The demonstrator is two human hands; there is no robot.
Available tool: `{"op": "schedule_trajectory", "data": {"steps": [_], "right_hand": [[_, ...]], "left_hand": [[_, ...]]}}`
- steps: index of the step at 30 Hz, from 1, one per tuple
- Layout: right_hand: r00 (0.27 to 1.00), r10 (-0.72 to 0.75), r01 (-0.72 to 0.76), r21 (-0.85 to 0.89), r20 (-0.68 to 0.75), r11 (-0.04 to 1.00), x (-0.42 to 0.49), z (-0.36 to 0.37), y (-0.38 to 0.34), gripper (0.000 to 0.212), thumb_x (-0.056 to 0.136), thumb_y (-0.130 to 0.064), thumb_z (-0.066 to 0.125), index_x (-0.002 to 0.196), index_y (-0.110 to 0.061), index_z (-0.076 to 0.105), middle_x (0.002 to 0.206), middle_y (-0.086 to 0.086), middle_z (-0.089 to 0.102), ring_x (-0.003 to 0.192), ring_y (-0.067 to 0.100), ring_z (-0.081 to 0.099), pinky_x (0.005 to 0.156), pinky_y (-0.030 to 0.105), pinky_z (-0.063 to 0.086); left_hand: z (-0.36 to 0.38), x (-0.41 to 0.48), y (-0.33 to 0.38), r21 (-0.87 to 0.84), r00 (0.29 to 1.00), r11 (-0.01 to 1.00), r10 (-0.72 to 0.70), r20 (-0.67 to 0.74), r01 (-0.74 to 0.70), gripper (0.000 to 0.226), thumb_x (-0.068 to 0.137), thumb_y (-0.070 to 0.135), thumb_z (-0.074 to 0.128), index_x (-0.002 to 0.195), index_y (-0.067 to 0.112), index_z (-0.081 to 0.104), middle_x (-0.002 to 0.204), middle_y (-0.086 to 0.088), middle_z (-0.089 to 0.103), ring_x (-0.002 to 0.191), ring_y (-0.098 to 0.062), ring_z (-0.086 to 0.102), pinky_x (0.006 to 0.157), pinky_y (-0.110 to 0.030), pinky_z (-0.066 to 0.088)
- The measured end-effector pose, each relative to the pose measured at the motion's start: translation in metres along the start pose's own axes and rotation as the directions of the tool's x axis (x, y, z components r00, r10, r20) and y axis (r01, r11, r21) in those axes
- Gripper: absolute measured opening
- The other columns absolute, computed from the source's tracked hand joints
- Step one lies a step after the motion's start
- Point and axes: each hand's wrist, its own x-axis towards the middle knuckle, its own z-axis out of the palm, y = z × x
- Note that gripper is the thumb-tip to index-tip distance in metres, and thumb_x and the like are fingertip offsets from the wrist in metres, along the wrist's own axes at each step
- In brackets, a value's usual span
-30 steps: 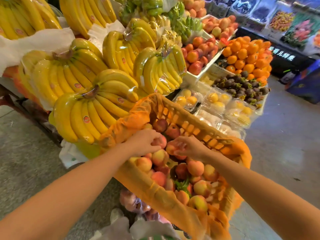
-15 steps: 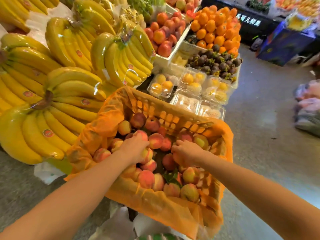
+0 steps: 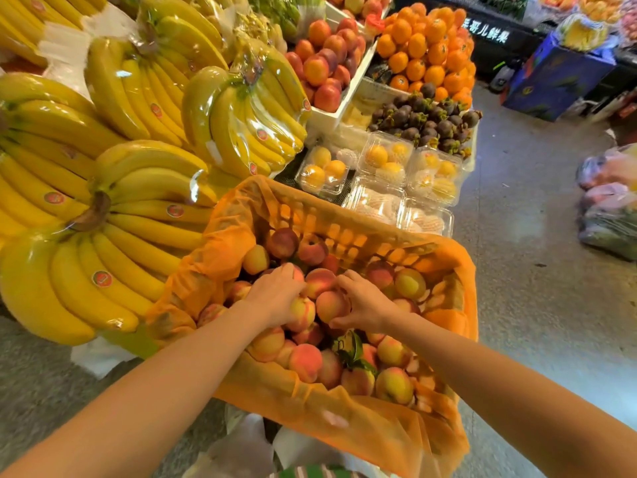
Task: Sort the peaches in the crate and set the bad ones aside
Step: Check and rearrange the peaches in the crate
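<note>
An orange crate (image 3: 348, 224) lined with orange netting holds several red-and-yellow peaches. Both my hands are inside it, near its middle. My left hand (image 3: 275, 296) has its fingers curled over a yellow-red peach (image 3: 303, 312). My right hand (image 3: 363, 303) grips a pink peach (image 3: 330, 305) right beside it, thumb underneath. The two held peaches touch each other. More peaches (image 3: 393, 384) lie at the crate's near side, with a green leaf (image 3: 350, 348) among them.
Large bunches of bananas (image 3: 113, 215) press against the crate's left side. Clear boxes of yellow fruit (image 3: 386, 163) stand just behind it. Oranges (image 3: 424, 53), mangosteens (image 3: 427, 122) and nectarines (image 3: 327, 70) lie farther back. Bagged produce (image 3: 610, 201) sits on the floor at right.
The view has shifted over the crate. My hands have come closer together; each now grips a peach in the crate's middle.
</note>
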Motion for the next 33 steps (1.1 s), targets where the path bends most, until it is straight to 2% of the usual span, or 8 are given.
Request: {"op": "schedule_trajectory", "data": {"steps": [4, 12, 16, 20, 24, 28, 30, 33], "right_hand": [[0.998, -0.026, 0.027, 0.01, -0.052, 1.0, -0.005, 0.003, 0.005, 0.063, 0.072, -0.04, 0.08, 0.121, -0.014, 0.05, 0.117, 0.003, 0.054, 0.103, 0.02, 0.052, 0.085, 0.034, 0.048], [0.999, -0.033, 0.034, 0.015, -0.019, 0.999, -0.008, 0.009, 0.006, 0.059, 0.079, -0.035, 0.076, 0.127, -0.023, 0.044, 0.125, 0.0, 0.047, 0.107, 0.019, 0.051, 0.086, 0.04, 0.051], [0.999, -0.026, 0.026, 0.021, 0.025, 0.999, -0.011, -0.004, 0.006, 0.054, 0.081, -0.037, 0.074, 0.127, -0.022, 0.05, 0.122, 0.0, 0.051, 0.106, 0.017, 0.051, 0.088, 0.033, 0.048], [0.996, 0.018, -0.017, 0.02, -0.083, 1.0, -0.019, -0.037, 0.018, 0.048, 0.082, -0.032, 0.074, 0.124, -0.017, 0.057, 0.116, 0.001, 0.06, 0.105, 0.017, 0.056, 0.087, 0.034, 0.049], [0.982, 0.122, -0.135, -0.077, -0.147, 0.988, -0.036, -0.065, 0.033, 0.045, 0.083, -0.032, 0.072, 0.123, -0.018, 0.056, 0.114, 0.003, 0.057, 0.104, 0.02, 0.054, 0.083, 0.033, 0.048], [0.966, 0.205, -0.222, -0.104, -0.158, 0.969, -0.052, -0.064, 0.038, 0.049, 0.083, -0.036, 0.071, 0.124, -0.015, 0.055, 0.118, 0.006, 0.055, 0.106, 0.023, 0.054, 0.085, 0.036, 0.047], [0.958, 0.245, -0.263, -0.117, -0.149, 0.958, -0.054, -0.058, 0.039, 0.055, 0.083, -0.04, 0.07, 0.129, -0.015, 0.052, 0.124, 0.007, 0.052, 0.11, 0.024, 0.054, 0.088, 0.037, 0.048], [0.941, 0.292, -0.317, -0.144, -0.173, 0.937, -0.053, -0.051, 0.037, 0.054, 0.085, -0.041, 0.068, 0.129, -0.016, 0.049, 0.126, 0.006, 0.048, 0.114, 0.025, 0.05, 0.09, 0.037, 0.048]], "left_hand": [[0.003, -0.002, -0.002, -0.044, 1.0, 0.999, -0.001, -0.012, 0.0, 0.039, 0.086, 0.025, 0.063, 0.122, 0.015, 0.052, 0.125, -0.007, 0.043, 0.112, -0.024, 0.049, 0.084, -0.031, 0.047], [0.001, -0.002, 0.003, -0.023, 1.0, 1.0, 0.008, 0.003, -0.008, 0.042, 0.084, 0.032, 0.064, 0.121, 0.014, 0.053, 0.127, -0.007, 0.042, 0.114, -0.022, 0.047, 0.083, -0.03, 0.048], [0.002, 0.001, 0.002, -0.025, 1.0, 1.0, 0.014, 0.012, -0.014, 0.038, 0.084, 0.031, 0.064, 0.117, 0.014, 0.054, 0.122, -0.007, 0.043, 0.108, -0.023, 0.048, 0.081, -0.032, 0.05], [0.0, 0.01, 0.006, -0.072, 0.998, 0.995, 0.061, -0.032, -0.063, 0.042, 0.082, 0.043, 0.065, 0.114, 0.018, 0.055, 0.112, -0.004, 0.044, 0.105, -0.023, 0.047, 0.08, -0.036, 0.05], [-0.003, 0.024, 0.019, -0.094, 0.985, 0.982, 0.157, -0.077, -0.164, 0.048, 0.082, 0.049, 0.062, 0.123, 0.026, 0.055, 0.119, -0.002, 0.046, 0.112, -0.022, 0.046, 0.084, -0.038, 0.048], [-0.001, 0.035, 0.033, 0.013, 0.963, 0.965, 0.259, 0.079, -0.261, 0.05, 0.083, 0.045, 0.06, 0.129, 0.027, 0.052, 0.127, -0.002, 0.048, 0.116, -0.025, 0.042, 0.09, -0.039, 0.043], [-0.001, 0.038, 0.036, 0.125, 0.949, 0.946, 0.283, 0.142, -0.301, 0.044, 0.083, 0.044, 0.06, 0.125, 0.03, 0.056, 0.128, -0.002, 0.05, 0.119, -0.026, 0.04, 0.091, -0.038, 0.04], [-0.005, 0.043, 0.037, 0.144, 0.933, 0.929, 0.316, 0.173, -0.341, 0.039, 0.084, 0.05, 0.06, 0.118, 0.031, 0.061, 0.123, -0.001, 0.055, 0.116, -0.024, 0.041, 0.091, -0.037, 0.039]]}}
